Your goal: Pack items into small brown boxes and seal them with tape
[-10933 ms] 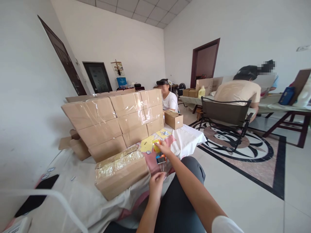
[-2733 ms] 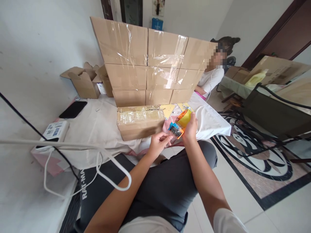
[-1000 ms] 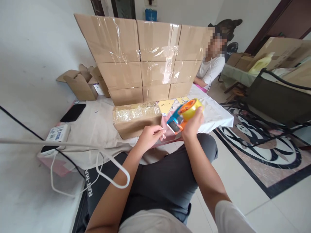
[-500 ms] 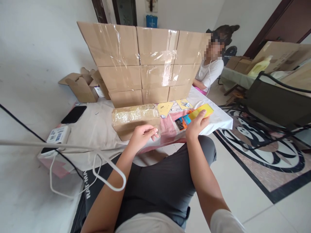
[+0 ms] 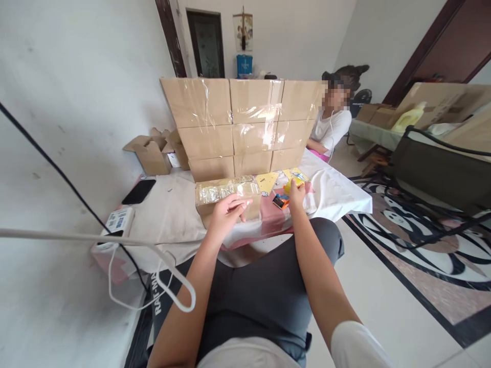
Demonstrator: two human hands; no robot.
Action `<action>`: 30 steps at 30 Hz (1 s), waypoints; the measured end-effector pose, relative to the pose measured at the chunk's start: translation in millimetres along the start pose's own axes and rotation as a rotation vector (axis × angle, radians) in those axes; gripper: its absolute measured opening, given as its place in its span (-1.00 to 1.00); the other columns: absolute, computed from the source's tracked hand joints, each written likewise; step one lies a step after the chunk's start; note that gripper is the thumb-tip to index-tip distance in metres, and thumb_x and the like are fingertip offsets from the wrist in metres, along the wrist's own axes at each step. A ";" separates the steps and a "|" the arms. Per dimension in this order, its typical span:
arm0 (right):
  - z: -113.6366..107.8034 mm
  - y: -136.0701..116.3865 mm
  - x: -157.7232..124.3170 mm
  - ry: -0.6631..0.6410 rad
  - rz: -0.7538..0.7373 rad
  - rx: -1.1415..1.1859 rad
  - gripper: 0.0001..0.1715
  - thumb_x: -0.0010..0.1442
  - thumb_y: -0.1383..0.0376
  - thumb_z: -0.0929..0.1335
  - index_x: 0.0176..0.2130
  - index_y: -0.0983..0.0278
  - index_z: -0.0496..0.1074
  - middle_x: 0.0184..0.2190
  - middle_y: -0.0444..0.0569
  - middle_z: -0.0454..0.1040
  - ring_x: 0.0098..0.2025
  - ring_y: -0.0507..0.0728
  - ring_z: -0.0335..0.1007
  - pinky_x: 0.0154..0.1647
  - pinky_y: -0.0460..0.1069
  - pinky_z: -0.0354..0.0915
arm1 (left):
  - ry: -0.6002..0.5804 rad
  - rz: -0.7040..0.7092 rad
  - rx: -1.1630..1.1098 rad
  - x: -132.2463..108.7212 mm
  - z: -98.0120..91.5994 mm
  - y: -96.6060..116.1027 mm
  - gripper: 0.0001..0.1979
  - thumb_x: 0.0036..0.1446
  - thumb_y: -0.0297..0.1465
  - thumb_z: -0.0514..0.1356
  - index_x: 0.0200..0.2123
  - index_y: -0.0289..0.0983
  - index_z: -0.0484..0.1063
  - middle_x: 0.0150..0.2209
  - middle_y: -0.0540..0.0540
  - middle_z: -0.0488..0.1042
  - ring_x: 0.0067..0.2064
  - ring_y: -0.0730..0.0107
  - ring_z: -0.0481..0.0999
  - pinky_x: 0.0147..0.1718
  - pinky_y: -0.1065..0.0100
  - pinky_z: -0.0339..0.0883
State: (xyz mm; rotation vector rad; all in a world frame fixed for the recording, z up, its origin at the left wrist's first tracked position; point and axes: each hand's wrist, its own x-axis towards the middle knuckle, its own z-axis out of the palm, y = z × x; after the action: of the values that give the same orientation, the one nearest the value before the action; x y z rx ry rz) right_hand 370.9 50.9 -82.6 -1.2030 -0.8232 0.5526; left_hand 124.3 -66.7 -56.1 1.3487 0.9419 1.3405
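My right hand (image 5: 296,195) is closed around a tape dispenser (image 5: 282,200) with a yellow roll, orange and blue parts and a black front end. It is just above the table, right of a taped cardboard box (image 5: 215,207). My left hand (image 5: 229,209) is in front of that box with thumb and fingers pinched together. Whatever the pinch holds is too small to make out. Strips of clear tape shine along the box's top.
Stacked cardboard boxes (image 5: 251,138) wall off the table's far side. Open cartons (image 5: 153,156), a black phone (image 5: 139,191) and a white box (image 5: 119,220) are at left. A white cable (image 5: 164,250) hangs before my left arm. Another person (image 5: 332,128) sits behind the stack.
My right hand has moved left and inward with the tape dispenser, which has turned and looks shorter. My left hand keeps its pinch by the box. The head view has tilted up.
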 end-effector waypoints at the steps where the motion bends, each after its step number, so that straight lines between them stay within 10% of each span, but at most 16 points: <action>1: -2.3 -5.7 -2.9 0.031 0.000 -0.028 -0.62 0.22 -0.03 0.35 -0.29 0.21 0.28 -0.35 -0.06 0.45 -0.17 0.17 0.41 -0.12 0.06 0.38 | 0.010 0.012 -0.006 -0.4 -1.7 -0.3 -0.59 0.13 -0.16 0.34 -0.07 -0.27 0.40 0.05 -0.30 0.59 -0.51 0.44 0.50 -0.48 0.33 0.36; 5: -17.7 -35.2 -30.8 0.122 -0.111 -0.179 -0.51 0.13 -0.02 0.43 -0.09 0.25 0.39 -0.04 0.11 0.46 0.08 0.27 0.35 0.16 0.20 0.28 | 0.026 0.065 -0.012 0.5 -8.0 2.2 -0.63 0.15 -0.16 0.32 -0.09 -0.26 0.41 0.09 -0.31 0.56 -0.49 0.42 0.52 -0.46 0.32 0.38; 10: -16.5 -86.0 -100.9 -0.435 -0.400 -0.209 -0.57 0.17 0.01 0.44 -0.03 0.15 0.53 0.07 0.07 0.48 0.19 0.29 0.34 0.29 0.27 0.15 | -0.082 0.059 0.001 -0.7 -6.3 14.6 -0.57 0.15 -0.19 0.30 0.03 -0.28 0.41 0.07 -0.33 0.58 -0.56 0.52 0.44 -0.43 0.31 0.41; 15: 12.2 -134.3 -142.5 -0.607 -0.564 -0.316 -0.92 0.17 0.22 0.43 -0.28 0.14 0.56 0.05 0.07 0.48 0.19 0.33 0.34 0.29 0.31 0.09 | -0.109 0.083 0.024 -13.7 -10.6 28.0 -0.61 0.20 -0.24 0.24 0.06 -0.24 0.45 -0.07 -0.20 0.64 -0.53 0.51 0.43 -0.47 0.37 0.35; 19: 31.9 -163.3 -154.5 -0.657 -0.652 -0.324 -0.90 0.19 0.28 0.41 -0.37 0.14 0.54 0.02 0.04 0.50 0.17 0.31 0.32 0.29 0.29 0.08 | 0.001 -0.035 0.130 -23.7 -54.8 31.1 -0.33 0.14 -0.17 0.33 0.28 -0.19 0.28 -0.16 -0.14 0.65 -0.60 0.49 0.39 -0.55 0.38 0.33; 26: 103.9 -168.7 -134.4 -0.875 -0.266 -0.111 -0.81 0.04 0.17 0.51 -0.46 0.24 0.55 -0.14 -0.02 0.58 -0.06 0.18 0.46 0.10 0.12 0.28 | 0.449 0.169 0.229 -34.1 -127.9 31.6 -0.44 0.24 -0.12 0.22 0.24 -0.19 0.33 -0.34 -0.07 0.64 -0.48 0.39 0.47 -0.45 0.40 0.32; 30: 160.5 -134.3 -111.3 -0.993 -0.158 -0.265 -0.85 -0.02 0.24 0.50 -0.48 0.27 0.55 -0.42 -0.08 0.55 -0.34 0.08 0.41 -0.21 -0.01 0.33 | 0.297 0.188 0.382 -29.4 -119.9 26.5 -0.49 0.31 -0.13 0.15 0.26 -0.14 0.39 -0.60 0.09 0.41 -0.52 0.38 0.40 -0.39 0.38 0.27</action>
State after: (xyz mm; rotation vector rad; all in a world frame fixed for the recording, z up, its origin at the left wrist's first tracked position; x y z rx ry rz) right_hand 169.5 22.2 39.0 -1.0531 -1.8597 0.9465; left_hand 0.0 -87.4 -47.4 1.5817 1.3515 1.5898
